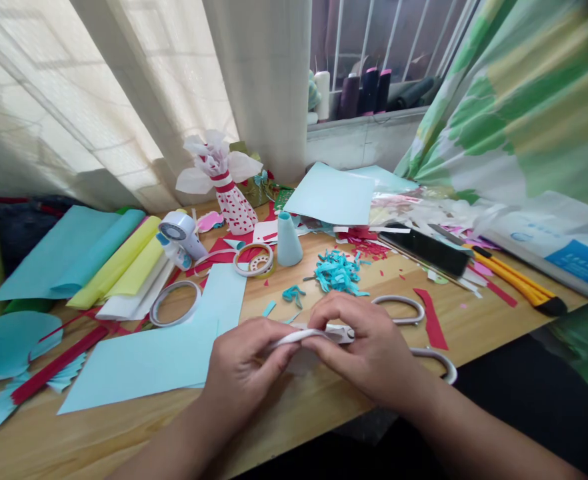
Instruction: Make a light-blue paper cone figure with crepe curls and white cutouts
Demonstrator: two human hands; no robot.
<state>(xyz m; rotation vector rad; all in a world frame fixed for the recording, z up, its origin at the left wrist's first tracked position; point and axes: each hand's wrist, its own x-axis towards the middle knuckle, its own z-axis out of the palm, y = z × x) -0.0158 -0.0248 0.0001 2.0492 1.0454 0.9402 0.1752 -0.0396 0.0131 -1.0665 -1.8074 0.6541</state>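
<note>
Your left hand (247,357) and right hand (367,340): pinching one white strip (298,338) by the tabletop (274,430) front edge. Scissors (344,334): partly behind your right hand. Cone (289,245): upright, toward far edge.

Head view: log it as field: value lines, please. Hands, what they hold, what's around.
left hand: pinching white strip
right hand: pinching same strip
scissors: partly hidden by right hand; open or closed unclear
beyond hands: blue shreds, upright blue cone
left side: blue sheet, flat on table
right side: red strip, phone, yellow cutter
</note>
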